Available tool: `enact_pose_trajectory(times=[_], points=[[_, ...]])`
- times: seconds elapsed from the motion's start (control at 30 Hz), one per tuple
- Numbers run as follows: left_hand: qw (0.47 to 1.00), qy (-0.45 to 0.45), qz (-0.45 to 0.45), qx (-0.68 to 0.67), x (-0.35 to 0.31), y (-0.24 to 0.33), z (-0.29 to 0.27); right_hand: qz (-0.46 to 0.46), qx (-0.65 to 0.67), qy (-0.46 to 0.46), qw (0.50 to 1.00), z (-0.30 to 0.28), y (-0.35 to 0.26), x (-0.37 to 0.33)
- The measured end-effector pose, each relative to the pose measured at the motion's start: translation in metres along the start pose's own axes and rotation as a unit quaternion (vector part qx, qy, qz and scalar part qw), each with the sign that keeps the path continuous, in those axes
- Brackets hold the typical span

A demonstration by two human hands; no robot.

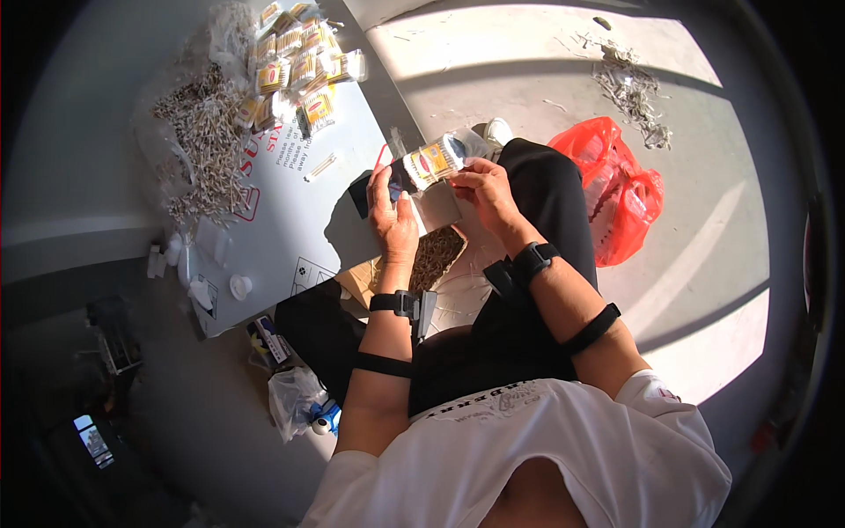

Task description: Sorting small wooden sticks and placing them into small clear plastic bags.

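Note:
A clear plastic bag of cotton swabs (429,165) with a yellow label is held up over the near edge of the table, slightly tilted. My right hand (489,194) pinches its right end between thumb and fingers. At the bag's left end is my left hand (393,222), thumb and fingers bent around the plastic there; the exact contact is partly in shadow. Similar packed swab bags (304,66) lie heaped at the far side of the table. Beside them, a large pile of loose cotton swabs (211,132) spreads out on clear plastic.
The grey table (290,211) carries a few stray swabs (322,167) and a small white cup (240,287). Below my hands stands a cardboard box (436,260) of swabs. A red plastic bag (612,189) sits on the floor at right, with scattered scraps (629,88) beyond.

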State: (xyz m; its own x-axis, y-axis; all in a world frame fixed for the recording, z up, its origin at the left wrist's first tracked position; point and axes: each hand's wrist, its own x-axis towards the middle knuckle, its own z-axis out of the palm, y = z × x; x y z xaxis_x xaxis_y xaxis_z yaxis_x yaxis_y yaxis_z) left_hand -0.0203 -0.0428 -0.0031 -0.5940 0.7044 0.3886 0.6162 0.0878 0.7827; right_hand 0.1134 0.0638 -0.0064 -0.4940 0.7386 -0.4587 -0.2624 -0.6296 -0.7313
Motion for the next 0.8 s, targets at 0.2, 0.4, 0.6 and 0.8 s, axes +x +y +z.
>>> enact_pose_trajectory(times=[0.2, 0.4, 0.6, 0.8], points=[[0.999, -0.048, -0.017, 0.005, 0.030, -0.003, -0.010, 0.037, 0.037, 0.019, 0.998, 0.001, 0.006, -0.005], [0.991, -0.130, 0.030, 0.010, 0.063, 0.012, 0.006, 0.018, 0.078, 0.030, 0.996, 0.006, 0.007, -0.003], [0.979, -0.182, 0.040, 0.081, 0.074, 0.021, 0.020, 0.005, 0.066, 0.034, 0.997, 0.006, 0.008, -0.001], [0.982, -0.175, 0.045, 0.060, 0.073, 0.009, 0.021, -0.013, 0.064, 0.049, 0.997, 0.013, 0.010, -0.001]])
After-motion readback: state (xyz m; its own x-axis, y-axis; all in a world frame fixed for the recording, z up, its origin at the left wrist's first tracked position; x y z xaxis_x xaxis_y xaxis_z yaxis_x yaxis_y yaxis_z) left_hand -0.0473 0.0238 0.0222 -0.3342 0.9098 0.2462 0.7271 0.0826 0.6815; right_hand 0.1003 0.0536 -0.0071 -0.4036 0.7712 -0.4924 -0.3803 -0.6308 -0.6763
